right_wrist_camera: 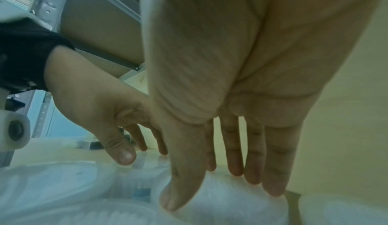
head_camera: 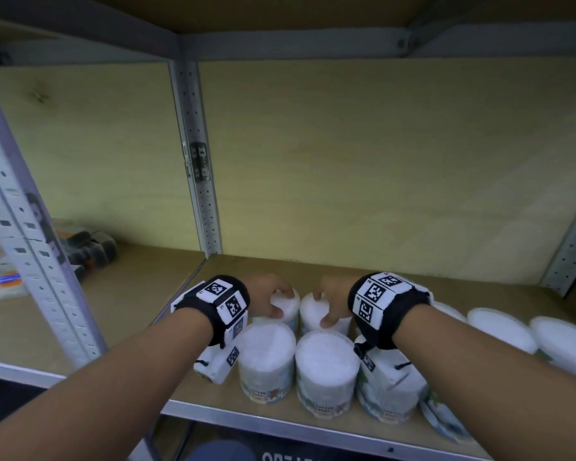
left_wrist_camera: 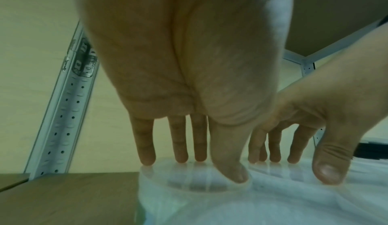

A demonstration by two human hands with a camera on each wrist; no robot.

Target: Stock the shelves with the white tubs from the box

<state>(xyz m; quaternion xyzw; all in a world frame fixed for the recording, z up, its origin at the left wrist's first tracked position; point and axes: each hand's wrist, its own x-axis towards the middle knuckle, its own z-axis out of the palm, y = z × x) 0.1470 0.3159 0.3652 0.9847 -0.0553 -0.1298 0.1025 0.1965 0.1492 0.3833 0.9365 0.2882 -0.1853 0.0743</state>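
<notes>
Left hand (head_camera: pixel 269 299) sits over the back-left tub (head_camera: pixel 281 307) — fingers (left_wrist_camera: pixel 144 147) reach down nearly straight to the far rim of its lid, thumb on the near rim. I read it as a light span across the top, fingertips touching, not a tight clamp. Right hand (head_camera: pixel 333 302) does the same on the back-right tub (head_camera: pixel 316 311): fingers (right_wrist_camera: pixel 273 162) extended over the far edge, thumb on the near side of the lid. The two hands are close together, side by side but not touching.

Both tubs stand upright on the wooden shelf board (head_camera: pixel 413 281), just beside each other. In front of them, at the shelf's front edge, stand two front tubs (head_camera: pixel 298 364), also upright, labels facing out. More tubs (head_camera: pixel 526 334) run along to the right; how far the row goes I cannot tell, the frame cuts it off.

Each wrist wears a black band with square coded markers (head_camera: pixel 228 302). A perforated metal upright (head_camera: pixel 198 161) divides this bay from the one on the left, where some dark packaged goods (head_camera: pixel 87 247) lie, too blurred to identify
</notes>
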